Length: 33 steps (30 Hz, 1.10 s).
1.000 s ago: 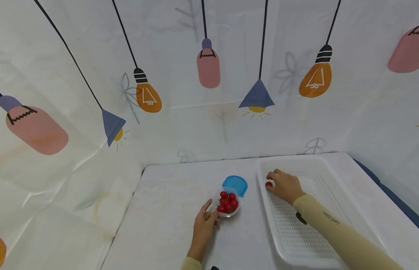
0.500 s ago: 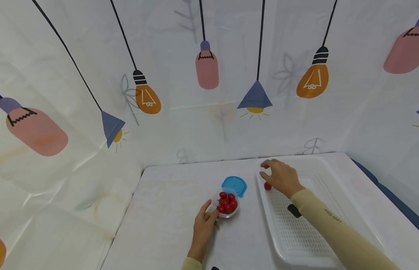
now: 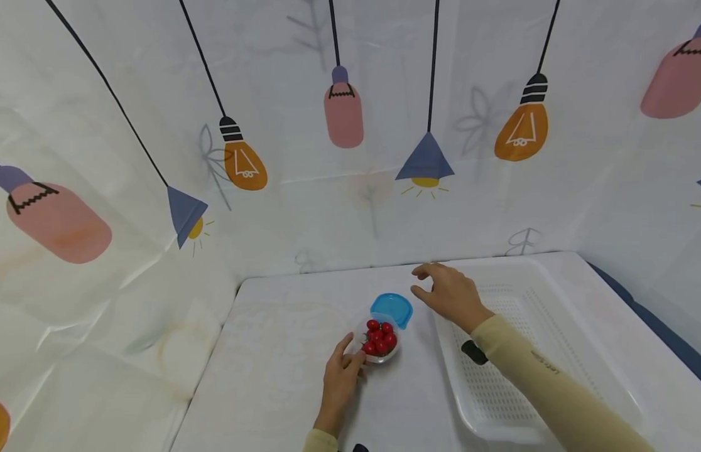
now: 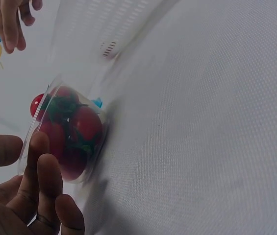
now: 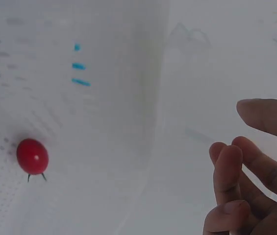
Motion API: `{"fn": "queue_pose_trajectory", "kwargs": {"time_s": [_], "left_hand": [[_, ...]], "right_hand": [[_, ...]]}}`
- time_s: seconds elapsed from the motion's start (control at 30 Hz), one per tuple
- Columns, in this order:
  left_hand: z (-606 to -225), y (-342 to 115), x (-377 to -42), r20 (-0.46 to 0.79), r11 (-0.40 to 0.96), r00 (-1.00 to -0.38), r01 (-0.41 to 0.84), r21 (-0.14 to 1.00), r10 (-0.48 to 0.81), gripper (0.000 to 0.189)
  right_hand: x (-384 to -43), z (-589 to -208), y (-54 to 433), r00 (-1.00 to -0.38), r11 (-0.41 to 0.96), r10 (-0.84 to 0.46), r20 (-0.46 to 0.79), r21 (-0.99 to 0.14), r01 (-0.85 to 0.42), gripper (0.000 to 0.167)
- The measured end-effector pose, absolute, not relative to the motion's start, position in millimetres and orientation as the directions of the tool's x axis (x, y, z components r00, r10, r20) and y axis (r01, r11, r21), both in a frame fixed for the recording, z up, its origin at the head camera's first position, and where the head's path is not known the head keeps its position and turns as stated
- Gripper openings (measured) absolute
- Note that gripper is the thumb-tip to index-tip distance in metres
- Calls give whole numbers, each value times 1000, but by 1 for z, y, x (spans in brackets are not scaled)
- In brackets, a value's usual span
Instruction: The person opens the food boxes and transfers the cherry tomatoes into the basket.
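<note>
Below the right hand (image 3: 452, 298), one tomato (image 5: 32, 156) lay in the basket (image 3: 486, 402). That hand had released it and shifted left, fingers parted and carrying nothing; this placement was therefore judged complete. The left hand (image 3: 340, 382) gripped the tub (image 3: 376, 360), in which the other tomatoes (image 3: 381, 346) remained.

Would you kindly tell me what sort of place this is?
Probably a screened-off tabletop workspace: lamp-printed sheeting behind a white table, which bears a perforated tray and a tub of tomatoes.
</note>
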State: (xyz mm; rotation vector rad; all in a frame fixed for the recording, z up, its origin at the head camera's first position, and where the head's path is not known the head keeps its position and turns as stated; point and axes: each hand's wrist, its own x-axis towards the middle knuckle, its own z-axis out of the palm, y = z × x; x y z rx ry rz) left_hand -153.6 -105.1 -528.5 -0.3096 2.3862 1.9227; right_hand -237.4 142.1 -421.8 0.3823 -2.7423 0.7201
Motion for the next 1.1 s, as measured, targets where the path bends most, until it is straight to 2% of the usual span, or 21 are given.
{"fn": "queue_pose_trajectory", "kwargs": {"time_s": [0.37,0.57,0.9,1.1], "left_hand": [[-531,-106,-155,-164,188,-979,-185,965,-120,59],[-533,-106,-155,-151,180,-982,-169,969,-110,58],[-534,-108,-156,-129,166,-987,-144,976,-95,58],[-534,-108,-156,-123,160,-988,-137,978,-98,57]], "right_hand": [[-219,-411,113,-953,797,-201,228,-528,-295,38],[-211,-414,98,-954,759,-263,143,-579,-297,39],[-203,-430,82,-902,739,-429,39,-559,-376,33],[-197,-437,77,-893,729,-449,-3,-579,-365,37]]}}
